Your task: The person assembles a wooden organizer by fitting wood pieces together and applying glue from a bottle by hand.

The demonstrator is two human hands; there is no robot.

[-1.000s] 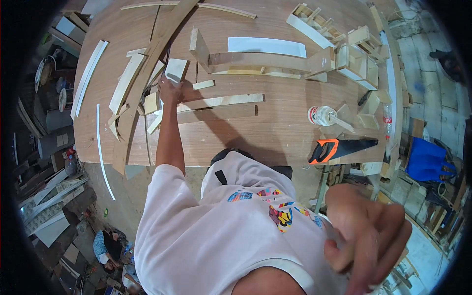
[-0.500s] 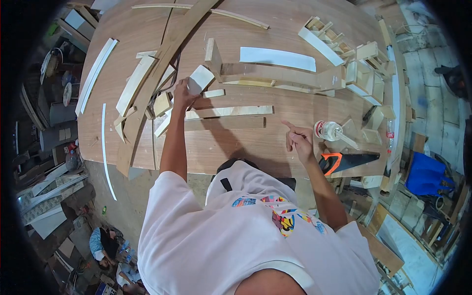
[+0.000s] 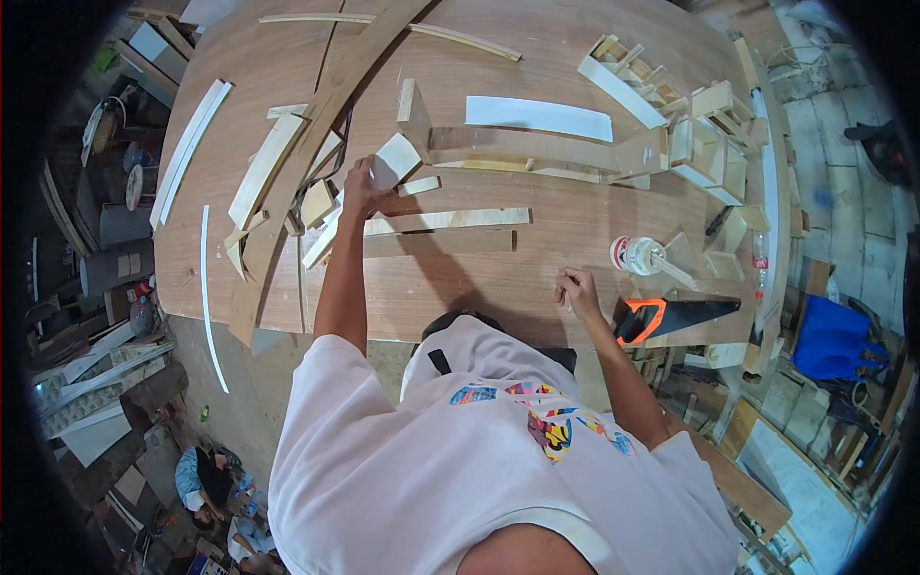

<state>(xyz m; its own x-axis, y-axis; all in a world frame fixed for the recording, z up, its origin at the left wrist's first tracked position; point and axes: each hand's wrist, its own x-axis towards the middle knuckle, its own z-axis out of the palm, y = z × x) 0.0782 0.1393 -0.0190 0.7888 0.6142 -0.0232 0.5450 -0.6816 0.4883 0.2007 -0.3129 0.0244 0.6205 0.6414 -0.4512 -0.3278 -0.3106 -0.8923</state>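
Observation:
My left hand [image 3: 362,188] is closed on the left end of a pale wooden block [image 3: 394,162], among several loose offcuts. Just below it, a long light strip [image 3: 448,221] lies across the table. My right hand [image 3: 575,289] hovers near the front edge with its fingers curled together; whether anything small is between them I cannot make out. To its right stand a white glue jar [image 3: 634,255] with a stick in it and a saw [image 3: 678,318] with an orange and black handle.
A long brown board [image 3: 331,105] crosses the table [image 3: 537,77] diagonally at left. Behind my hands stands a wooden frame piece [image 3: 537,153] beside a white panel [image 3: 539,118]. Small box assemblies [image 3: 698,151] are at right. Two people [image 3: 203,484] [image 3: 249,539] are at lower left.
The pointing index finger of my right hand has curled in, and that hand has drawn down slightly. My left hand and its block have shifted only slightly.

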